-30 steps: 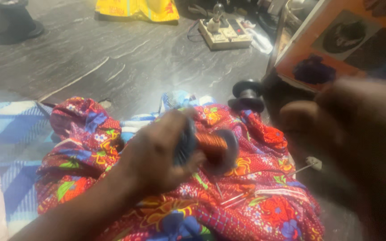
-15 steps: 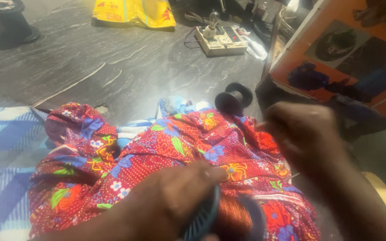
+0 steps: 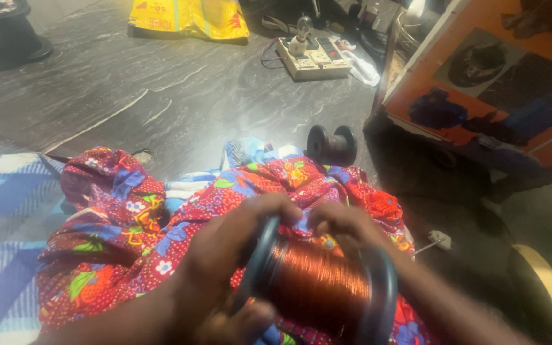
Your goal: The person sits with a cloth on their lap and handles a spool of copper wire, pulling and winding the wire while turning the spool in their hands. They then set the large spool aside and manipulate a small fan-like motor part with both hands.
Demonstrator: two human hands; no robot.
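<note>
Since the earlier frame, the right hand [image 3: 346,227] has been brought onto the spool of copper wire [image 3: 317,287]. Spool is gripped by both hands, left hand [image 3: 231,255] curled round its near rim. Even tension should be kept; an empty bobbin [image 3: 331,145] lies beyond the fingertips.

My view, item one: left hand [image 3: 225,255], bare, no glove, ring or watch; forearm uncovered, no sleeve showing. Item two: right hand [image 3: 343,225], likewise bare; forearm uncovered to the frame's edge.
</note>
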